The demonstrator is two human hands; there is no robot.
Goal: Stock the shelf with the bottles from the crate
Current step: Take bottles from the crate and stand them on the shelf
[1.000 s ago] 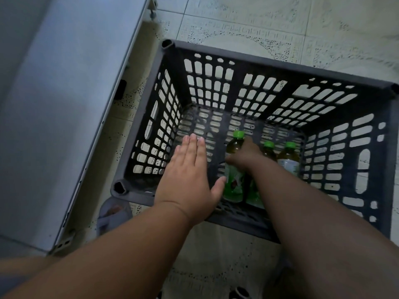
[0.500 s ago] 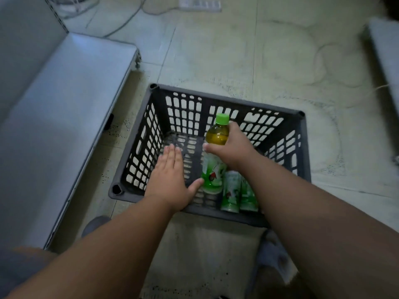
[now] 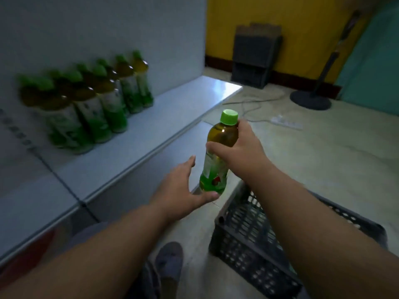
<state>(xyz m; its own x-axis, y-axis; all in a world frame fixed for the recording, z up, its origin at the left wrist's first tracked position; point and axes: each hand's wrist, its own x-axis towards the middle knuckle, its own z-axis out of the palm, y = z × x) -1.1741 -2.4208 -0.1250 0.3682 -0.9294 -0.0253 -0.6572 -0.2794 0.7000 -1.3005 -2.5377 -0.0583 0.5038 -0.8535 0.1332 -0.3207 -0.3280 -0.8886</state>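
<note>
My right hand is closed around the shoulder of a green-capped tea bottle, holding it upright in the air above the floor, between the grey crate and the white shelf. My left hand is spread open just left of the bottle's base, its thumb touching the bottom. Several matching bottles stand in rows on the shelf at the left, blurred. The crate's inside is hidden by my right arm.
A lower shelf board runs under the upper one. A power strip with cables lies on the floor beyond, with a fan base and a dark crate by the yellow wall. My slipper is at the bottom.
My right hand has lifted the bottle out of the crate and carried it up and left toward the shelf. My left hand followed beside it. The view swung up from the crate to the shelf.
</note>
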